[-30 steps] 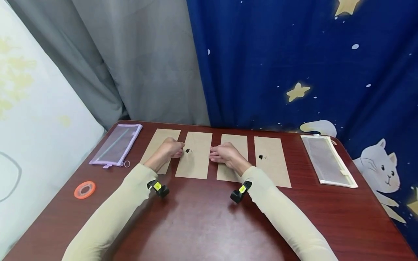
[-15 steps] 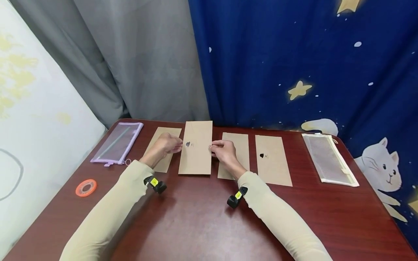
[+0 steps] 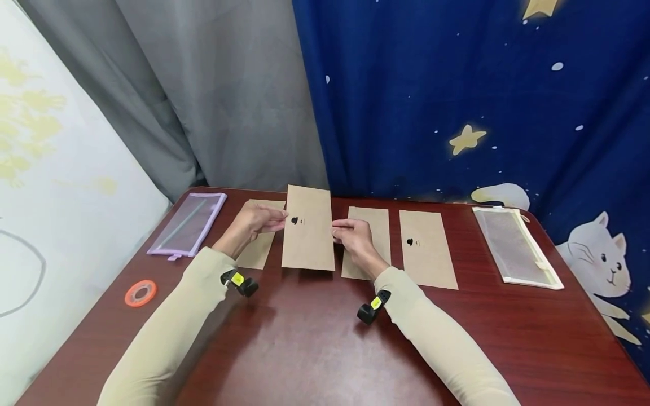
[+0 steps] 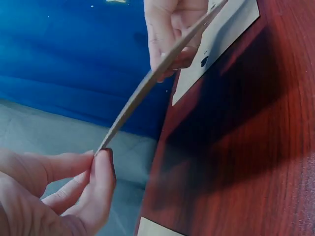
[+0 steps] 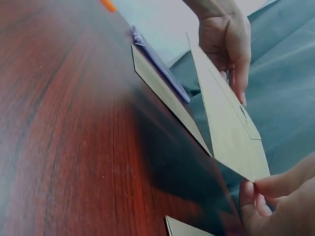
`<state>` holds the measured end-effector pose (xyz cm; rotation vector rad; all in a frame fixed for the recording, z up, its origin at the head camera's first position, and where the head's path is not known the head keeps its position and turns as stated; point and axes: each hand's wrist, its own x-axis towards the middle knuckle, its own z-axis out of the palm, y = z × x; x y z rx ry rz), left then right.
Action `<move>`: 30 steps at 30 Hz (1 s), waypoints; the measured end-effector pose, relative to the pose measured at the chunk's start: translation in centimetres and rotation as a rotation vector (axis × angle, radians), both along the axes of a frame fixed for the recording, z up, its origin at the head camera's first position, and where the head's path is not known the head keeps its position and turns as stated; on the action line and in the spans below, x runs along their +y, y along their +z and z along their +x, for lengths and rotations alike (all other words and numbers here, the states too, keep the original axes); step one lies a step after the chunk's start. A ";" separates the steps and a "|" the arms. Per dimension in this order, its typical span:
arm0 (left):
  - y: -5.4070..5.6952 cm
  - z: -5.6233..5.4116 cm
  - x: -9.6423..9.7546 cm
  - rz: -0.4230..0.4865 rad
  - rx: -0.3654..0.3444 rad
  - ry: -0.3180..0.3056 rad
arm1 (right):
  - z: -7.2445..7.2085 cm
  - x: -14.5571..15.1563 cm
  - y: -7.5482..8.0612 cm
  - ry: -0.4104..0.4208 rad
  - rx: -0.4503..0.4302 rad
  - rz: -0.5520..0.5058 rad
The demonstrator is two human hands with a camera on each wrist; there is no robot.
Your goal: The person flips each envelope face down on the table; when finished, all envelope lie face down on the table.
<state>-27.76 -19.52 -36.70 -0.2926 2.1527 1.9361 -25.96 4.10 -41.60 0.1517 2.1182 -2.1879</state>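
Observation:
A tan kraft-paper envelope [image 3: 308, 242] with a small black hat print is held up off the table, its far end tilted upward. My left hand [image 3: 252, 221] pinches its left edge between thumb and fingers; my right hand [image 3: 356, 239] pinches the right edge. Seen from the right wrist, the envelope's underside [image 5: 229, 132] shows a seam and a flap line. Seen from the left wrist, the sheet is edge-on and slightly bowed. A similar envelope [image 3: 256, 251] lies under my left hand, another [image 3: 380, 225] beside my right, and a third [image 3: 429, 254] farther right.
On the dark red table [image 3: 299, 338], a purple mesh zip pouch [image 3: 188, 225] lies at the left and a cream one [image 3: 518, 248] at the right. An orange ring-shaped roll [image 3: 140, 293] sits at the near left. Curtains [image 3: 244, 101] hang behind the table's back edge.
Both hands have taken hold of the second envelope from the left and raised it off the table, tilting it up. The other envelopes and the pouches have stayed in place.

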 end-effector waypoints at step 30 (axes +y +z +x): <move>6.0 0.9 3.3 -0.280 0.204 0.097 | 3.5 -7.8 7.2 -0.040 0.678 1.188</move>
